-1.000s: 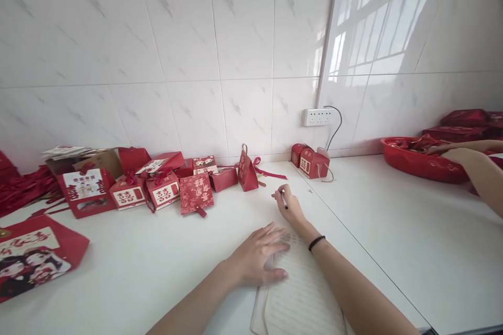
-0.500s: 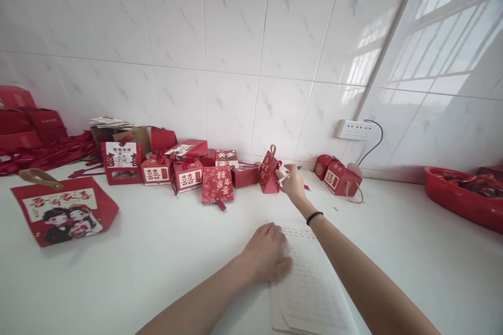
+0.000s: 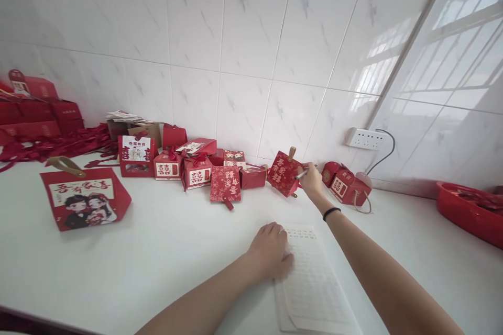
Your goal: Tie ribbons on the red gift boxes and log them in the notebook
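Note:
My right hand (image 3: 311, 182) is closed around a pen (image 3: 302, 174) at the right edge of a red patterned box (image 3: 283, 174) with a tan loop on top; the box leans at an angle. Whether the fingers also grip the box is hard to tell. Lined paper (image 3: 314, 277) with writing along its top lies on the white table. On the paper's left edge rests my left hand (image 3: 272, 250), palm down, fingers lying flat with the thumb apart, holding nothing.
Several red boxes (image 3: 198, 175) line the wall from the left to the middle. A larger red box (image 3: 87, 201) stands at the left. Further right are two boxes (image 3: 346, 186), a white power strip (image 3: 365, 138) and a red basin (image 3: 467, 214).
My right hand has moved against the patterned box, which has turned and tilted so its front shows more. My left hand stays on the paper. The view has shifted slightly.

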`<state>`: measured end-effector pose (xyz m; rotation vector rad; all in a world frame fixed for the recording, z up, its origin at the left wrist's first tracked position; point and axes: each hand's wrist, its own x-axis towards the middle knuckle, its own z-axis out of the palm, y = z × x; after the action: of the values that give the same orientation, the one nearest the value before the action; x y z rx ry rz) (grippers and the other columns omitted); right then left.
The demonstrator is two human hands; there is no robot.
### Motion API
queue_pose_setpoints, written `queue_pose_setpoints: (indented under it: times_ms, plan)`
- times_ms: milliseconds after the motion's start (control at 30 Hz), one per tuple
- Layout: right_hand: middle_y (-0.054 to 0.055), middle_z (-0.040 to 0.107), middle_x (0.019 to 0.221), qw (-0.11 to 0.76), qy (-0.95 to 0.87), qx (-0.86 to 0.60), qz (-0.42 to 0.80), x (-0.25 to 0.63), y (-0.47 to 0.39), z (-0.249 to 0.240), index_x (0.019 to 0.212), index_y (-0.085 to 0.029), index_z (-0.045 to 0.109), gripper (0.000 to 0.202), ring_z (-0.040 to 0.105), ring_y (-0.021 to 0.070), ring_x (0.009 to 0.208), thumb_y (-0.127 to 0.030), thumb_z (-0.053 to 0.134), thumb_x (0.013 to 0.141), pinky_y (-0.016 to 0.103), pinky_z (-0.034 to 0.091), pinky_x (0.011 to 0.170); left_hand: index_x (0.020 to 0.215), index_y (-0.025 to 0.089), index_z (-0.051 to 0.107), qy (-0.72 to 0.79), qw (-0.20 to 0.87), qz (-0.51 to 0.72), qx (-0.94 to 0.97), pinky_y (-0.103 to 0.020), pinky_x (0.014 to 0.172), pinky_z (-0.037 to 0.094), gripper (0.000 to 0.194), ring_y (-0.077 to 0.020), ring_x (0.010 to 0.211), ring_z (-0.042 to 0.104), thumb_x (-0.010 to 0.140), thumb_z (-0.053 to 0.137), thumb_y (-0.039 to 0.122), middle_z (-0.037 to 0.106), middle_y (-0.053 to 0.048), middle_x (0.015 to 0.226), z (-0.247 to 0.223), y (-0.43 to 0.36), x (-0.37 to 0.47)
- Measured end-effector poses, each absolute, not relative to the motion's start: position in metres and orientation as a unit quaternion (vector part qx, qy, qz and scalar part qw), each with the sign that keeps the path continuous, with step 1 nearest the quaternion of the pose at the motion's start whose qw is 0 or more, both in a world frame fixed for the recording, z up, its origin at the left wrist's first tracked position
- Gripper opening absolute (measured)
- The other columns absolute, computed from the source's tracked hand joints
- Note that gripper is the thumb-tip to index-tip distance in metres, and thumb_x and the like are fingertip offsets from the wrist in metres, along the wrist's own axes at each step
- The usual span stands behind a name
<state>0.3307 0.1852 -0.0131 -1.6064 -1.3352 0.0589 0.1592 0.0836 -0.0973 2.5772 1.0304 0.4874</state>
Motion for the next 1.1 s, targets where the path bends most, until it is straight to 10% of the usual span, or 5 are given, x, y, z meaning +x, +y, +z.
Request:
queue_pose_setpoints:
  times_ms: [200,433,800,1100]
  plan:
    - [0.005,0.057,0.077,0.587,-0.535,-0.604,-0.067,0.346,0.128,0.006,0.084,-0.018,0.044,0.022,0.053,0.0176,0.069,-0.040,0.043,0.086,0.029,0.042,0.064,0.077,0.016,0.056,0.386,0.231,0.295,0.843,-0.042,0.084,0.046,0.010,-0.0268,0.091,0.060,0.072,0.047,0.014,0.064,-0.011,0.088,-0.098,0.103,0.152]
    - [0.003,0.055,0.074,0.596,-0.613,-0.510,-0.102,0.336,0.083,-0.049,0.090,-0.017,0.047,0.023,0.051,0.0146,0.063,-0.038,0.037,0.092,0.026,0.042,0.058,0.093,0.019,0.050,0.454,0.280,0.475,0.700,-0.036,0.084,0.046,0.027,-0.0206,0.098,0.059,0.089,0.026,0.031,0.063,-0.009,0.103,-0.077,0.128,0.133]
    - [0.001,0.059,0.074,0.587,-0.656,-0.474,-0.001,0.315,0.070,-0.073,0.094,-0.018,0.048,0.019,0.054,0.0120,0.060,-0.034,0.038,0.092,0.022,0.043,0.055,0.104,0.022,0.044,0.268,0.268,0.607,0.698,-0.038,0.096,0.042,0.027,-0.0186,0.109,0.053,0.082,0.056,0.031,0.056,-0.007,0.111,-0.059,0.100,0.144]
    - [0.001,0.060,0.079,0.568,-0.700,-0.429,0.057,0.294,0.054,-0.071,0.098,-0.019,0.048,0.014,0.055,0.0108,0.064,-0.030,0.039,0.094,0.021,0.045,0.058,0.077,0.020,0.049,0.257,0.197,0.624,0.711,-0.025,0.072,0.051,0.016,-0.0131,0.080,0.063,0.079,0.063,0.028,0.064,-0.001,0.082,-0.040,0.096,0.130]
